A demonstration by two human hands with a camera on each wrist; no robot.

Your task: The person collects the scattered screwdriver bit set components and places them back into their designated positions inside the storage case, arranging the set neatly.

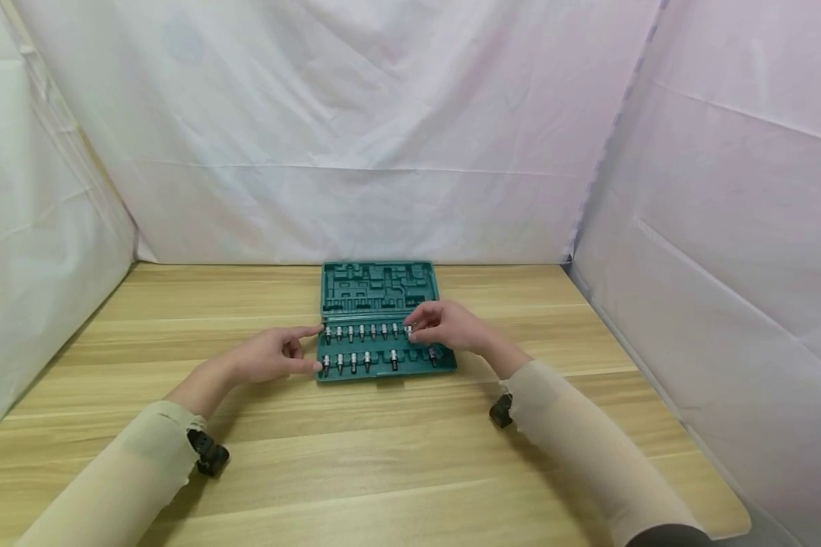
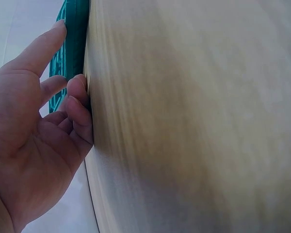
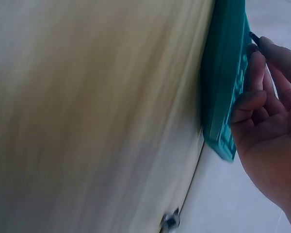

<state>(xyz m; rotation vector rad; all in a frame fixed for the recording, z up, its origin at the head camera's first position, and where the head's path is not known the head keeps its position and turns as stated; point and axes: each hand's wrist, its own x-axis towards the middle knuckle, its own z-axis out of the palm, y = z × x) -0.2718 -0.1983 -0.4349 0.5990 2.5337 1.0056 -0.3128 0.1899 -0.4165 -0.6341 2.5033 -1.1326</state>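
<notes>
A green plastic case [image 1: 420, 370] lies open on the table, its moulded lid [image 1: 376, 285] folded back towards the curtain. Chrome bit sockets with dark tips fill much of the back row [image 1: 362, 332]; the front row [image 1: 353, 362] has several more, with gaps towards the right. Between thumb and fingertips, my right hand [image 1: 454, 327] pinches a bit socket [image 1: 408, 331] over the back row's right part. In the right wrist view its dark tip [image 3: 254, 37] sticks out past the fingers. My left hand [image 1: 267, 355] touches the case's left side with extended thumb and index finger, the other fingers curled.
The case stands on a wood-grain table [image 1: 356, 471]. White curtains [image 1: 356, 205] enclose the back and both sides. Beyond the case in the right wrist view, a small metal piece [image 3: 170, 221] lies near the table's edge. Both sleeves carry a black wrist camera [image 1: 208, 453].
</notes>
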